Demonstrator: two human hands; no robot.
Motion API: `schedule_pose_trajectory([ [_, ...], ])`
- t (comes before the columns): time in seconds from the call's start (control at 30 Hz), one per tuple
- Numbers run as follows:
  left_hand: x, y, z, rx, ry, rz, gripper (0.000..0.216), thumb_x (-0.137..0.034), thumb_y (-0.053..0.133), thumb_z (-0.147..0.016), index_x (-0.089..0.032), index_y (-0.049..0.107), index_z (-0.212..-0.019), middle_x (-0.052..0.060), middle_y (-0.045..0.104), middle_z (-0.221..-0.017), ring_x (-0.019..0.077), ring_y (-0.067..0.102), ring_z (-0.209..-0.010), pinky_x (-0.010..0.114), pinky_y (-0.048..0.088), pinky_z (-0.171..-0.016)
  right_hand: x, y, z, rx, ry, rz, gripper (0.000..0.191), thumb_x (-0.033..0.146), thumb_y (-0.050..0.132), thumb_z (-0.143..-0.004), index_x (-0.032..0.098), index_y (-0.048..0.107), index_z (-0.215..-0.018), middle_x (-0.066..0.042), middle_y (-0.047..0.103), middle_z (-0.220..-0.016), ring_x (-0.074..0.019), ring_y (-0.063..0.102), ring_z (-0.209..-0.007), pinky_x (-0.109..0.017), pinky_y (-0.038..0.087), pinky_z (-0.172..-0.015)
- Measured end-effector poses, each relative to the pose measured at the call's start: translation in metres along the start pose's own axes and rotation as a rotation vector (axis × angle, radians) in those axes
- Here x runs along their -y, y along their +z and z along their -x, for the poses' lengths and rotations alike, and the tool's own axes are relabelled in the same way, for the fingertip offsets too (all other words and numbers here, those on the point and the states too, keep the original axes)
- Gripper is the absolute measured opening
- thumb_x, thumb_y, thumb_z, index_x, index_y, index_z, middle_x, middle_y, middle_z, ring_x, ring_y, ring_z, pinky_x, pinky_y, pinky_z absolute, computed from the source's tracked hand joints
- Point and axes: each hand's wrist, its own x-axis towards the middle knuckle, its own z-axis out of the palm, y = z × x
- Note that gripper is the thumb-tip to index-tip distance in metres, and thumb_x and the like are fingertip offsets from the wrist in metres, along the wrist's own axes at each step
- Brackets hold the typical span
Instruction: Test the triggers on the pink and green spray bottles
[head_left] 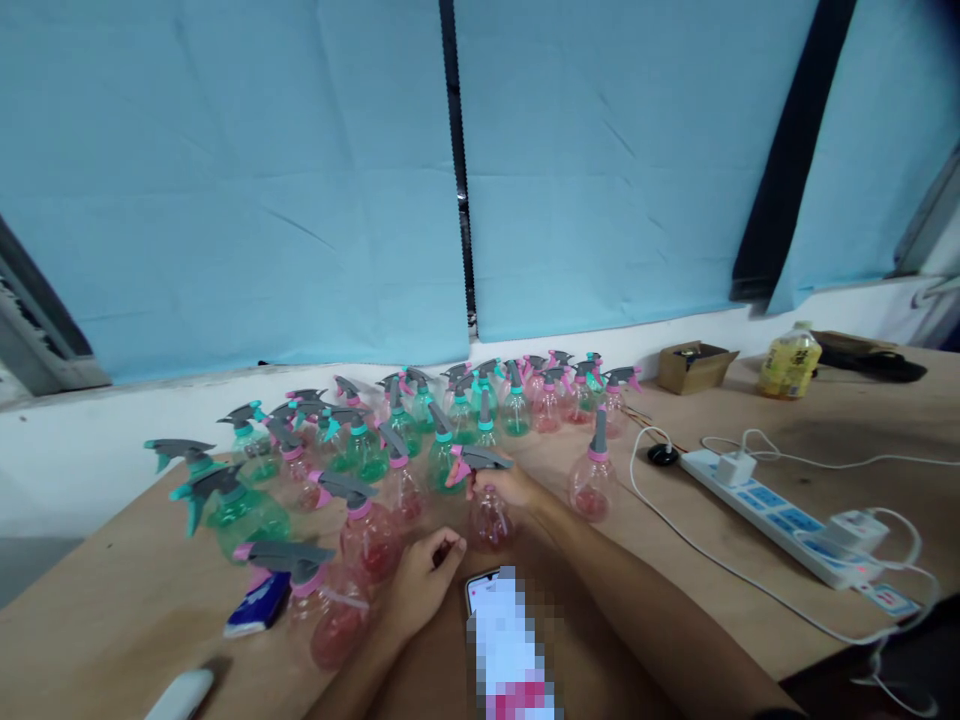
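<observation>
Mounted on the person's head, looks forward and down across the wooden table (112, 600) to the blue curtain (285, 200) beyond. Views the left hand (426, 578) and the right hand (501, 485) from close above and behind, below frame centre. Spans a wide field, from the phone (504, 640) at the bottom edge to the power strip (791, 517) at right.

Spray bottles (493, 522): see-through plastic, smooth and glossy, left of the power strip (772, 512)
Spray heads (292, 560): opaque plastic, closer to matt
Power strip: smooth hard plastic, light sheen
Tabletop (600, 585): wood-like, smooth, mostly matt, under the power strip
Carton (686, 374): matt cardboard, beyond the power strip
Drink bottle (789, 365): glossy clear plastic, beyond the power strip
Curtains (300, 180): matt cloth-like sheeting, faintly creased, beyond the power strip
</observation>
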Motion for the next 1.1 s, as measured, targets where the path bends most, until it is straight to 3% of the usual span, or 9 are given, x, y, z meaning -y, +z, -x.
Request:
schedule_pose_trajectory([
  [0.6, -0.004, -0.002, 0.000, 0.021, -0.005, -0.009, 0.039, -0.050, 0.042, -0.093, -0.020, 0.062, -0.078, -0.001, 0.060, -0.068, 0.0187, 0.058, -0.069, 0.028, 0.041, -0.068, 0.007, 0.005, 0.002, -0.047, -0.001, -0.026, 0.016, 0.021, 0.051, -0.057, 0.018, 0.065, -0.064, 0.000, 0.061, -0.062, -0.0133, 0.056, -0.058, -0.024, 0.041, -0.055],
  [0.83, -0.004, -0.002, -0.001, 0.014, -0.023, -0.012, 0.037, -0.050, 0.045, -0.091, -0.021, 0.062, -0.076, -0.001, 0.060, -0.065, 0.0192, 0.058, -0.068, 0.028, 0.042, -0.068, -0.002, 0.001, 0.003, -0.053, -0.073, 0.013, 0.030, 0.021, 0.054, -0.062, 0.020, 0.070, -0.086, 0.002, 0.062, -0.062, -0.0143, 0.057, -0.061, -0.025, 0.044, -0.059],
  [0.93, -0.006, -0.002, -0.001, 0.014, -0.014, -0.010, 0.038, -0.050, 0.044, -0.092, -0.021, 0.061, -0.075, -0.001, 0.060, -0.065, 0.0189, 0.058, -0.067, 0.027, 0.041, -0.067, -0.014, -0.001, 0.004, -0.163, -0.109, 0.025, 0.026, 0.021, 0.057, -0.066, 0.020, 0.068, -0.089, 0.002, 0.063, -0.066, -0.0144, 0.059, -0.062, -0.026, 0.047, -0.063],
  [1.1, -0.004, -0.003, -0.002, 0.014, -0.005, -0.036, 0.039, -0.050, 0.043, -0.093, -0.021, 0.062, -0.076, -0.001, 0.062, -0.067, 0.0194, 0.059, -0.068, 0.027, 0.041, -0.066, -0.029, -0.005, 0.013, -0.548, -0.162, 0.222, 0.027, 0.024, 0.055, -0.077, 0.021, 0.060, -0.104, 0.001, 0.063, -0.081, -0.0147, 0.060, -0.070, -0.028, 0.050, -0.069],
])
